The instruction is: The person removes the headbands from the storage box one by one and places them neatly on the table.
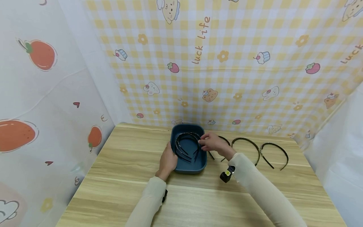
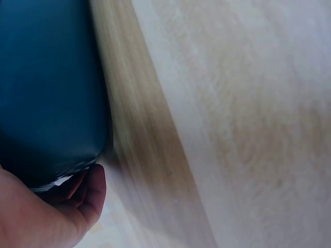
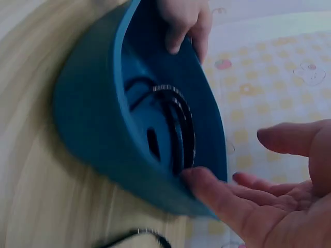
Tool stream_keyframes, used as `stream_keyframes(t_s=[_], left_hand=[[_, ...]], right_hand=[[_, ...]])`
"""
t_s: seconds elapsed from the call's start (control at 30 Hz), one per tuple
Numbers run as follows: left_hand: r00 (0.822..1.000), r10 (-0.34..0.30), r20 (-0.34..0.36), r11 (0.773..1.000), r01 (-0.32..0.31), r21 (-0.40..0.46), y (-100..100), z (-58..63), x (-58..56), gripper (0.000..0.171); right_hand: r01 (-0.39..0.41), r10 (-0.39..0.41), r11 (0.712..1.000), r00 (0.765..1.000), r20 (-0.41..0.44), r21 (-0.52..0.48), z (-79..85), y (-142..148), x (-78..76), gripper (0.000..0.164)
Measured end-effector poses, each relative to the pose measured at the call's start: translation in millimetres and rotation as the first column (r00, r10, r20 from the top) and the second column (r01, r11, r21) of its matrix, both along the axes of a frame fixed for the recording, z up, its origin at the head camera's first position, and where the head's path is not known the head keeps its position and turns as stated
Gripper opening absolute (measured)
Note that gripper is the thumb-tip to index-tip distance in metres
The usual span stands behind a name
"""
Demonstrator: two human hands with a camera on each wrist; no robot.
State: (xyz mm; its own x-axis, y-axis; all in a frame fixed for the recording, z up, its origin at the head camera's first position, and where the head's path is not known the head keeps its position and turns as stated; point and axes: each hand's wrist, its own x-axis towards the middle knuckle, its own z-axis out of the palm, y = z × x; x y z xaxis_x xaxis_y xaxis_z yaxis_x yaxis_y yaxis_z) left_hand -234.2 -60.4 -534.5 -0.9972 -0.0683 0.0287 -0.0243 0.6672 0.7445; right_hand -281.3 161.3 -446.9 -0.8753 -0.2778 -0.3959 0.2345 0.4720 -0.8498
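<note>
Yellow-checked cloth (image 1: 195, 78) hung beyond the left hand (image 1: 167, 161), which gripped a blue bin (image 1: 189, 171), and the wide-spread right hand (image 1: 214, 143) reaching over it, a wood-grain table (image 1: 198, 201) beneath both.

Free tabletop (image 1: 195, 201) nearside, headbands (image 1: 244, 138) right

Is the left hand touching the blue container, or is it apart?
Touching: the right wrist view shows the left hand gripping the blue container, one digit inside.
</note>
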Motion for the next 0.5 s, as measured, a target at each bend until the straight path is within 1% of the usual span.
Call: stream_keyframes(t_s=[0.1,0.2,0.3,0.4,0.5], left_hand=[[1.0,0.003,-0.001,1.0,-0.003,-0.008,0,0.8,0.1,0.061],[1.0,0.007,0.002,1.0,-0.007,-0.019,-1,0.8,-0.6,0.062],[1.0,0.013,0.009,1.0,-0.012,-0.02,-1,1.3,-0.7,0.063],[1.0,0.014,0.014,1.0,-0.014,-0.015,0,1.9,-0.6,0.063],[1.0,0.01,0.015,1.0,-0.01,-0.015,0,2.3,-0.4,0.063]], right_hand=[[-0.031,0.029,0.999,0.997,0.065,0.02,1.6,-10,0.0,0.052],[-0.017,0.012,0.998,0.995,0.098,0.055,2.7,-20,-1.5,0.059],[0.02,-0.028,0.998,0.992,0.121,0.063,-0.1,-31,-4.7,0.069],[0.083,-0.089,0.995,0.987,0.132,0.049,-6.1,-40,-6.4,0.08],[0.136,-0.139,0.99,0.981,0.132,0.03,-13.0,-47,-7.0,0.083]])
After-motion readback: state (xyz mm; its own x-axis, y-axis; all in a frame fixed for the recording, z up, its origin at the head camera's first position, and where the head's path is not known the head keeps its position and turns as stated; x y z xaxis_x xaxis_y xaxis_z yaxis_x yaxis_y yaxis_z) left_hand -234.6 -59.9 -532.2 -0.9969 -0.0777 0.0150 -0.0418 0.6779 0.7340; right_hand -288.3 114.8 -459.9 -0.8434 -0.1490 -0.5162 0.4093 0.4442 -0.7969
